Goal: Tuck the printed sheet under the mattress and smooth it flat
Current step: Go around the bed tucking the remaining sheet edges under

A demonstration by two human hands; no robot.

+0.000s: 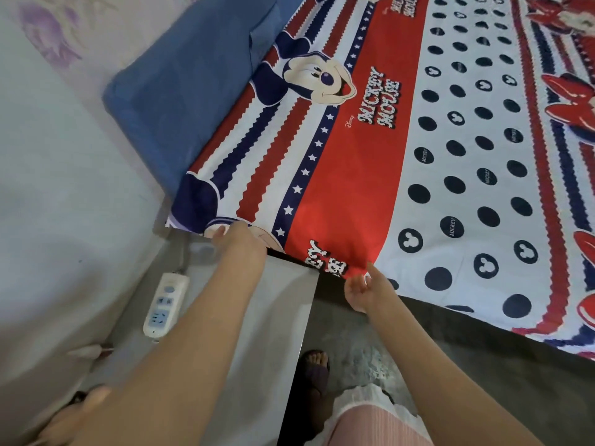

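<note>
Item: sheet (370, 149), printed, red and navy stripes with dotted white panel. It is lying spread over the bed, covering most of the top; its near edge is hanging along the side next to me, and a blue pillow (180, 101) is showing beyond its far-left border. Its stripes, and so I am judging its long axis, are running from the near edge by my hands away and up-right toward the far end.

Left hand (240, 241): I am pressing it down over the near corner edge; the fingers are going out of sight under the fabric, so I cannot tell whether they are curled round it.

Right hand (362, 289): I am pinching the hem at the red band, thumb and fingers closing on the cloth.

Step in hand, as I am judging it: tucking the near edge under the mattress, which is itself hidden. Next move is calling for pulling the hem taut, pushing it under, then sweeping flat palms outward.

Also present: power strip (165, 304) on the floor.
</note>
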